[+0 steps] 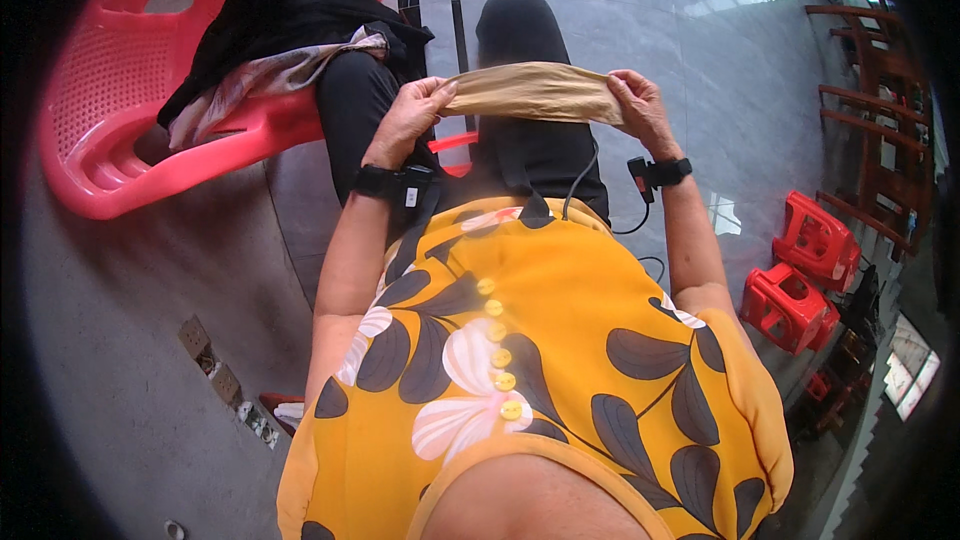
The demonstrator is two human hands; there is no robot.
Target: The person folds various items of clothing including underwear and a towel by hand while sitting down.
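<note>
A strip of tan fabric [536, 94] is stretched between my two hands, above my black-trousered thighs. Thumb and fingers of my left hand [415, 114] pinch its left end. Its right end is gripped the same way by my right hand [641, 106]. The cloth looks flat along the middle, with faint creases running lengthwise. Whether it is one layer or folded, I cannot tell. Each wrist wears a black strap with a small device, and a cable hangs by the right one.
To the left stands a pink plastic chair [112, 139] with black clothing [300, 7] and a patterned cloth [277, 75] draped over it. Red plastic stools [787, 307] sit at the right, near brown wooden furniture [877, 112]. Wall sockets [196, 337] show at lower left.
</note>
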